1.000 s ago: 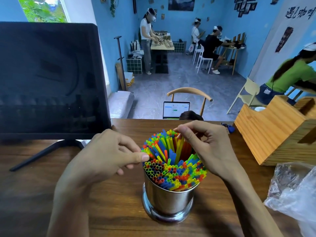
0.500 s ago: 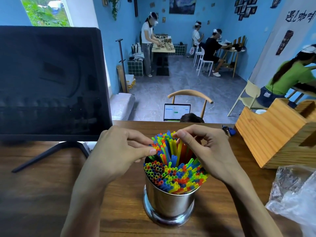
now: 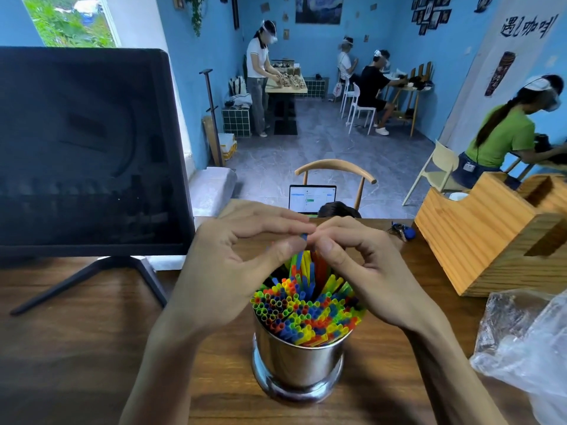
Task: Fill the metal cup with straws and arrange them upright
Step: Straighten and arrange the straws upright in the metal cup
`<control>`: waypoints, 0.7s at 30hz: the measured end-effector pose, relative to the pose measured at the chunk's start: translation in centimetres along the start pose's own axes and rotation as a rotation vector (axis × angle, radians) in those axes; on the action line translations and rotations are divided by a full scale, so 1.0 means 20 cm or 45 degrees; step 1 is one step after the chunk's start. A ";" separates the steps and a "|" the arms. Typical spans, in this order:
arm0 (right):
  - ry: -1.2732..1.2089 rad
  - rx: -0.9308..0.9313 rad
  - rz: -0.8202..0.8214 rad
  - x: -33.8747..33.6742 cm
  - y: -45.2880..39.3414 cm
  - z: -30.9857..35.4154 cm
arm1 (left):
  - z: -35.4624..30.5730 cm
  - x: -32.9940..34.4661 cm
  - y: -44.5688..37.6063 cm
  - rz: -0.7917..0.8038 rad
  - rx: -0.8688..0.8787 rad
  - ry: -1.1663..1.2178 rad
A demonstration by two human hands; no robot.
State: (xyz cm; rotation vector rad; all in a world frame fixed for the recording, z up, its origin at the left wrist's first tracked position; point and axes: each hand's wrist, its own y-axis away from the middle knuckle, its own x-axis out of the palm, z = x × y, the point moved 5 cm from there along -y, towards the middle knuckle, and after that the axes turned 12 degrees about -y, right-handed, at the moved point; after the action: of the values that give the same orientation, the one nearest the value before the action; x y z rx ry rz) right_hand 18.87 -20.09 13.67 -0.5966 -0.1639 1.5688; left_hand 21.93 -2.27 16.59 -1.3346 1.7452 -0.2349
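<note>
Tabletop [image 3: 76, 348]: dark wood, and I see it carrying everything that matters here.
Monitor [image 3: 86, 148]: black, switched off, on the far left of the tabletop, on a splayed stand.
Wooden box [image 3: 478, 237]: far right, well apart from the cup.
Plastic bag [image 3: 527, 348]: crumpled clear film at the near right edge; I judge it the straws' old wrapper.
Metal cup [image 3: 299, 368]: shiny, upright, near the middle of the tabletop, between my two forearms.
Straws [image 3: 306, 314]: a dense coloured bundle packed in the cup, open ends up; a cluster at the far side stands taller and leans a little.
Left hand [image 3: 233, 271]: above the cup's far left rim, grip closed, thumb and fingers pinching the tops of the tall straws.
Right hand [image 3: 362, 271]: mirrors it from the right, grip also closed on those same tips, fingertips of both hands meeting over a blue straw end.
Step in hand: the cup looks full to me, so this is the straightening stage.
Next move: I would press the raised cluster down level with the rest, gently, keeping the cup from tipping.
</note>
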 end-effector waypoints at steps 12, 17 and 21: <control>-0.253 -0.021 -0.055 0.00 -0.01 -0.02 | -0.04 -0.08 0.06 -0.993 -0.242 0.654; -0.601 0.045 -0.348 -0.12 -0.01 -0.03 | 0.07 -0.07 0.04 -0.986 -0.543 0.734; -0.893 0.143 -0.487 -0.18 0.00 -0.07 | 0.15 -0.06 0.02 -0.697 -0.677 0.651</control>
State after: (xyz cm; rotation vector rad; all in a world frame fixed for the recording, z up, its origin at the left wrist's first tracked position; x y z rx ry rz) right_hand 19.49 -23.96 13.58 0.0965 -0.6711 1.3412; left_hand 23.92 -0.03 15.35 -2.2993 1.8869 -0.4701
